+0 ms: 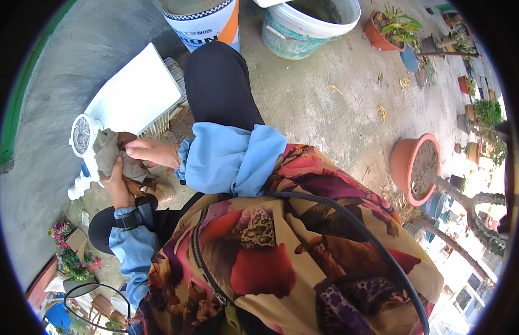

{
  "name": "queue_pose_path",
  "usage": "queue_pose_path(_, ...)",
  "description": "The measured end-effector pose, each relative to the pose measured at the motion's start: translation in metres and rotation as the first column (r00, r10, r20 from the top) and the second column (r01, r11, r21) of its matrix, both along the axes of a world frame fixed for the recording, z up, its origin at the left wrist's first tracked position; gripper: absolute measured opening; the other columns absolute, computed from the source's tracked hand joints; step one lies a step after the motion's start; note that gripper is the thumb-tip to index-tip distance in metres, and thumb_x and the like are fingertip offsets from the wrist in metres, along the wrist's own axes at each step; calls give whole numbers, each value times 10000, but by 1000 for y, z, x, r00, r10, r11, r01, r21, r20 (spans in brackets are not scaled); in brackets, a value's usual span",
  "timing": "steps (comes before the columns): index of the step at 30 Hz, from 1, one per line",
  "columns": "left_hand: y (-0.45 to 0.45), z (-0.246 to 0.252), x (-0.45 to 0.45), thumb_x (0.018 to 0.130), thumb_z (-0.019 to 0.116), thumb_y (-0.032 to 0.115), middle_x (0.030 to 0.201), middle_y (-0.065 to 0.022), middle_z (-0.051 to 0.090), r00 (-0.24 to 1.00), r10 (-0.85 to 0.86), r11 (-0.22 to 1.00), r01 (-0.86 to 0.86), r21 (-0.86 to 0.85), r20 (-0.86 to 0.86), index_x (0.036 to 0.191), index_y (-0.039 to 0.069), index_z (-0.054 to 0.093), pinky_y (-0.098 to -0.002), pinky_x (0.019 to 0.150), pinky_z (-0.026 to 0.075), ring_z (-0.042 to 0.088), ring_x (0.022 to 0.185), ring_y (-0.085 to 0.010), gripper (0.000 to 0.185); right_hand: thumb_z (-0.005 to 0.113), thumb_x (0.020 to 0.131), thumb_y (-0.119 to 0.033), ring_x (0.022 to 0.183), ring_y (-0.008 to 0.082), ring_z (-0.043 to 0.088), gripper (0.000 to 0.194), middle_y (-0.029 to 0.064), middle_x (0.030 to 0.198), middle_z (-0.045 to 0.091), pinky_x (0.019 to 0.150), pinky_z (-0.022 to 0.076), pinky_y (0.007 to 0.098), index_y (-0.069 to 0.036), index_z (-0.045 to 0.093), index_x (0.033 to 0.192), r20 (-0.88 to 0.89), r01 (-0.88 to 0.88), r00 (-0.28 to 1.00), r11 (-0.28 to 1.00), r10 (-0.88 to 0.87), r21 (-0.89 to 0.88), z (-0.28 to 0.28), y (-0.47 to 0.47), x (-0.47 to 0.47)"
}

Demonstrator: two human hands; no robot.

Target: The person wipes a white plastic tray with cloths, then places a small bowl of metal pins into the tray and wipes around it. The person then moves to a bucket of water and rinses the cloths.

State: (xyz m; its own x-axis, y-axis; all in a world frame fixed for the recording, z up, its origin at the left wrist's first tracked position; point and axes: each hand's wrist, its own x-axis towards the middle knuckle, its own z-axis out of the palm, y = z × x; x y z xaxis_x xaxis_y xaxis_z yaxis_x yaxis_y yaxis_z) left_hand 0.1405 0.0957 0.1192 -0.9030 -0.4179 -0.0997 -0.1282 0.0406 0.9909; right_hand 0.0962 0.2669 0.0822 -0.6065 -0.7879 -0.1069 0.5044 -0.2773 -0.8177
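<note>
My left hand (116, 184) grips a crumpled grey-green cloth (113, 153), its thumb pressed over the fabric. From the other side my right hand (154, 153) lies against the same cloth, fingers bent onto it. Some brown material (136, 187) shows below the cloth, with more brown beside my right fingertips; its kind is hard to tell. Close beyond the hands stands a white container (82, 135) filled with grey, speckled matter. A white flat-topped panel (136, 90) with ribbed sides is to the right of that container.
A white-and-orange bucket (203, 27) and a white-and-green bucket (299, 35) stand past my right knee (217, 79). A grey wall (41, 109) runs along the far side. Potted plants, including a large terracotta pot (404, 167), and dry leaves are on the concrete floor (318, 109).
</note>
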Motion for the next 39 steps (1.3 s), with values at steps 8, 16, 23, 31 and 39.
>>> queue_pose_path(8, 2, 44, 18, 873, 614, 299, 1069, -79, 628, 973, 182, 858, -229, 461, 145, 1201, 61, 520, -357, 824, 520, 632, 921, -220, 416, 722, 786, -451, 1286, 240, 374, 1051, 193, 1371, 370, 1029, 350, 348, 16, 72, 1469, 175, -124, 977, 992, 121, 8, -1, -4, 5)
queue_pose_path(16, 59, 24, 18, 825, 663, 151, 1189, -96, 546, 977, 146, 948, -94, 303, -154, 1299, 9, 427, -333, 893, 474, 555, 1056, -214, 548, 765, 794, -242, 1339, 238, 307, 1018, 132, 1443, 287, 1093, 295, 356, -51, 41, 1484, 204, 138, 977, 925, -68, -353, 17, -13, 23)
queue_pose_path(23, 73, 20, 17, 790, 697, 63, 1153, -106, 553, 987, -152, 987, 148, -66, -58, 1266, -21, 418, -300, 865, 485, 553, 1039, -181, 558, 679, 853, -357, 1239, 203, 436, 713, 69, 1332, 444, 1033, 375, 368, -95, 314, 1406, 340, 217, 933, 935, -115, -280, 21, 9, 11)
queue_pose_path(31, 82, 20, 14, 778, 695, 25, 1166, -119, 561, 984, -151, 986, 143, -87, -95, 1255, -46, 425, -296, 874, 479, 563, 1028, -181, 553, 625, 875, -254, 1135, 198, 510, 547, 100, 1231, 523, 964, 428, 335, -27, 410, 1325, 332, 293, 919, 932, -212, -215, 21, 20, 4)
queue_pose_path(39, 57, 40, 1, 844, 630, 68, 1184, -136, 554, 986, 13, 961, 33, 274, -164, 1275, -14, 432, -358, 896, 480, 575, 1049, -245, 482, 662, 849, -414, 1223, 379, 418, 873, 238, 1414, 227, 884, 481, 522, -135, 124, 1478, 24, 133, 990, 984, -136, 115, 43, 76, -16)
